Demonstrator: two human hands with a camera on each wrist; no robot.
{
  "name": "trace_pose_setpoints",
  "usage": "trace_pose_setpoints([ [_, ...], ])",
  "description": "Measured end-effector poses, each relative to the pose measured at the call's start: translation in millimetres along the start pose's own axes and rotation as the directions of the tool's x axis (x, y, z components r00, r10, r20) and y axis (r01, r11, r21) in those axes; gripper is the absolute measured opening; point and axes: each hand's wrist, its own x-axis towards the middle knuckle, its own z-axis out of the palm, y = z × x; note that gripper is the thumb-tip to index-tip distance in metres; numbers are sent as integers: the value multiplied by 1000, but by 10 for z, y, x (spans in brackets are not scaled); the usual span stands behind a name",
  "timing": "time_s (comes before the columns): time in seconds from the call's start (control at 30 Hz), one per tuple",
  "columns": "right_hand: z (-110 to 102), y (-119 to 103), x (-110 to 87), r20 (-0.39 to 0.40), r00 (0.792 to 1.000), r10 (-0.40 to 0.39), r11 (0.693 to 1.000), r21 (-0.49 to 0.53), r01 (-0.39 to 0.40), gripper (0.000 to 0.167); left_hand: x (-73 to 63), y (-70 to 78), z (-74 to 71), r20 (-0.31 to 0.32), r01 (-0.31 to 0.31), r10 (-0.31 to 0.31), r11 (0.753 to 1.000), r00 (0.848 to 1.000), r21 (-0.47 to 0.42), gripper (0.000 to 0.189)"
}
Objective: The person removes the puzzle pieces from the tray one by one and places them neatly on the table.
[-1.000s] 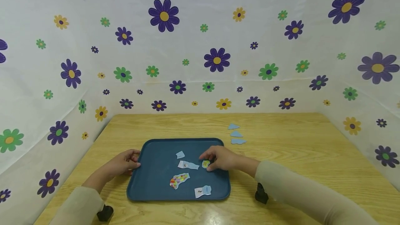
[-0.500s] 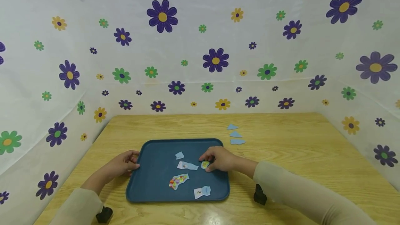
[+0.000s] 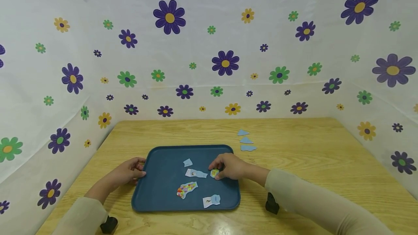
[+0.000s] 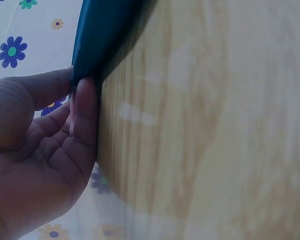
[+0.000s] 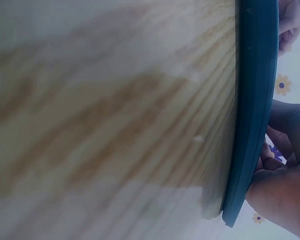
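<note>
Little yellow-green piece (image 3: pixel 214 173) is on the right side of the blue tray (image 3: pixel 160 188), pinched by the right hand (image 3: pixel 231 166), fingers bent toward the thumb, arm stretched in sideways. Left hand (image 3: pixel 125 173) is gripping the tray's left rim, forearm angled inward.

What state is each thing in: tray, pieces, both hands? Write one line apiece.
Tray: lying on the table
Left hand: gripping the tray's left rim
Right hand: pinching the yellow-green piece
Yellow-green piece: pinched; whether lifted, unclear
Multicoloured piece: lying on the tray, untouched
Three pale pieces: lying apart on the tray, untouched
Three plain blue pieces: lying apart on the table, untouched
</note>
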Motion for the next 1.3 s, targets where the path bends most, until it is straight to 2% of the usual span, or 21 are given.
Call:
trace_pose_setpoints([
  [0.23,8,-28,-7,13,1000,-1,999,-36,2,22,-19,5,1,1,-2,2,1000,1000,4,50],
  [0.67,10,-66,-41,-13,1000,-17,999,-27,16,19,-22,2,3,-5,-4,4,1000,1000,0,51],
  [0.97,-25,-39,-52,-32,999,-28,999,25,29,19,-7,-3,0,-1,0,0,1000,1000,0,53],
  [1.3,-54,-3,-105,-101,995,-11,994,110,22,22,0,-11,-12,1,-6,6,1000,1000,-6,52],
])
